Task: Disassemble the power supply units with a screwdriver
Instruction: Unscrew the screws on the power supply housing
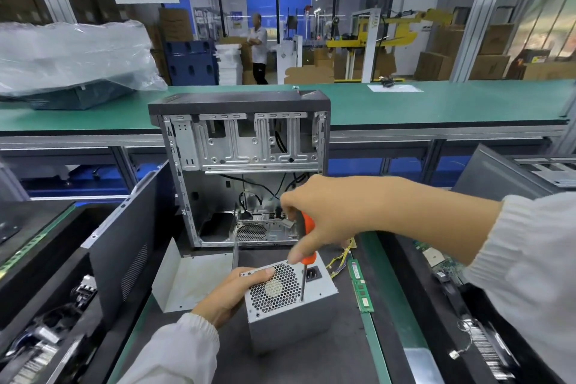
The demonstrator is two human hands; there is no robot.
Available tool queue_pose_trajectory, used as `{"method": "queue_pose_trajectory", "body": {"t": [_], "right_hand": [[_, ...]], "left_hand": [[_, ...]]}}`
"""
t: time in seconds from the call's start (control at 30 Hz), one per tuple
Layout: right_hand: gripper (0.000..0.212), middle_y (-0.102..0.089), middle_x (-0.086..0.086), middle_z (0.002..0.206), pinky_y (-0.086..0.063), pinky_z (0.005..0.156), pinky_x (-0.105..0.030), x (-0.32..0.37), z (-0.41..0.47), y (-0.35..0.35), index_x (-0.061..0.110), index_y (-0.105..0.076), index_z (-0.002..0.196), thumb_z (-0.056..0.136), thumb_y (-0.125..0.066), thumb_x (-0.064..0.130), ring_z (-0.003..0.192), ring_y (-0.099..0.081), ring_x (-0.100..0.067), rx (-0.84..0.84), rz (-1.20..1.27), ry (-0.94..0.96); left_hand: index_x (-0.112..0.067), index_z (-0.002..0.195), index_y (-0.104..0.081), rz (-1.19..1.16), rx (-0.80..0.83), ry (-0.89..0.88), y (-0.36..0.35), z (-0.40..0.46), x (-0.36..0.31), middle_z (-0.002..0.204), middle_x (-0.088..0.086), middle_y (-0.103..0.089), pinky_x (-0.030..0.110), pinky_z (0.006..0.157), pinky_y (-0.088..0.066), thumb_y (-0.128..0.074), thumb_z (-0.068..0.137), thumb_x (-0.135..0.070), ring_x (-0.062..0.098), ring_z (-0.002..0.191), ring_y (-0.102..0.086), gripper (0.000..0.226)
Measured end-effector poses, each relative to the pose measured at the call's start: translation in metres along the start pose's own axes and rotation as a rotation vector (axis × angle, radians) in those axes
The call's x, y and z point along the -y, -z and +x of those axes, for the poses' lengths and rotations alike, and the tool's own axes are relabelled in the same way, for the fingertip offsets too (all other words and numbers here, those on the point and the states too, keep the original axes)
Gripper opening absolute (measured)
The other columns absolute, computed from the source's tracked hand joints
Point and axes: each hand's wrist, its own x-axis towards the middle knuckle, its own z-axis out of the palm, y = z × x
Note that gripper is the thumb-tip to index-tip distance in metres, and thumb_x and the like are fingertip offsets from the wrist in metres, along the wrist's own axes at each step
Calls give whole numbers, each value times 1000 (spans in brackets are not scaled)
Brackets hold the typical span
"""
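Grey metal box: power supply unit, standing on the dark mat close to the body, fan grille facing up.
Where it sits: out of the open computer case, which stands just behind it on the mat.
Done so far: unit looks already taken out of the case; bent metal cover sheet lying just to the left, maybe from an earlier unit, hard to say.
Left to do: outer shell looks closed, so screws on the top face probably need to come out, then the lid off.
Step now: likely turning a screw at the near right corner of the grille face.
Tool: screwdriver with orange handle, standing almost straight up, thin shaft pointing down, tip touching the top face near the edge.
Right hand: coming in from the right, wrist high, fingers and thumb curled round the orange handle from above, gripping it tight.
Left hand: reaching up from below left, holding the left side of the unit, thumb lying flat on the top edge by the grille, other fingers hidden behind the box.
Sleeves: white and ribbed on both arms.
Nearby: green memory stick on the right of the mat, yellow wires behind the unit.
Far back: a person standing by cardboard boxes.
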Motion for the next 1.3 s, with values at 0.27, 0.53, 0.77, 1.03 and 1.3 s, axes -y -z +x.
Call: {"method": "queue_pose_trajectory", "body": {"t": [0.27, 0.53, 0.77, 1.03, 1.3], "right_hand": [[54, -34, -2, 61, -27, 48, -25, 10, 12, -9, 14, -27, 61, 100, -29, 52, 51, -31, -16, -305, -416, -180], [25, -42, 1, 107, -39, 73, -31, 0, 1, -1, 20, -50, 112, 92, -60, 31, 92, -46, -18, -33, -236, 212], [42, -44, 9, 92, -43, 66, -27, -4, 2, 0, 24, -48, 114, 83, -69, 42, 81, -52, -5, -2, 21, 174], [60, -38, -1, 60, -25, 46, -26, 6, 15, -9, 14, -31, 61, 93, -30, 64, 50, -34, -15, -350, -406, -117], [19, -49, -2, 106, -48, 78, -42, -12, 9, 15, 19, -52, 111, 93, -57, 22, 91, -52, -23, 68, -174, 136]], "left_hand": [[7, 111, -68, 11, 9, 5, 0, 0, 0, 109, 27, -69, 36, 89, -53, -69, 82, -27, 30, 88, -69, 45], [1, 98, -75, -10, 7, 28, 3, 4, 1, 106, 26, -70, 32, 81, -57, -73, 77, -28, 27, 82, -71, 35], [-4, 93, -78, 7, 10, 38, 4, 5, 0, 104, 23, -72, 30, 79, -57, -83, 72, -31, 26, 83, -72, 35], [-4, 96, -77, 19, 6, 60, 5, 6, -1, 103, 22, -72, 29, 79, -57, -80, 72, -35, 24, 80, -72, 40], [6, 107, -70, 17, -10, 74, 3, 7, -6, 104, 23, -72, 26, 75, -57, -71, 77, -30, 22, 77, -71, 47]]}}
